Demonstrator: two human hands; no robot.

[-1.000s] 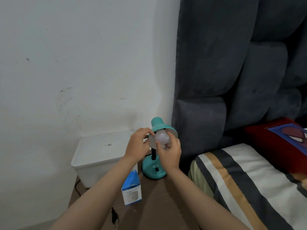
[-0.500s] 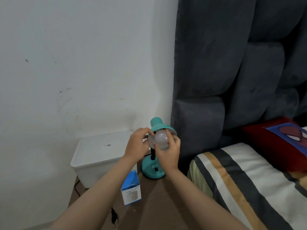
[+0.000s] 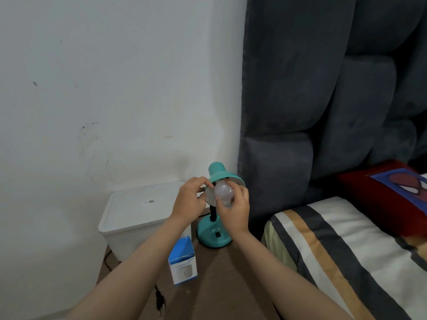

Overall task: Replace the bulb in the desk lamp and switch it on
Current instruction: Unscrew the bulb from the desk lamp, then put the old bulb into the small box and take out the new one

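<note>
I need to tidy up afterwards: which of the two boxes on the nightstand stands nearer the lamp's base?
The small blue-and-white carton, standing upright just front-left of the teal lamp base. The large white lidded box sits further left, against the wall.

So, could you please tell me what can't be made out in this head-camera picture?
- White frosted bulb: its base and socket, hidden by the teal metal lamp shade and the right hand.
- Blue-and-white cardboard bulb box: print too small.
- Black plug: its cord runs behind the left forearm.

Head view, down over nightstand (image 3: 219, 285)
</note>
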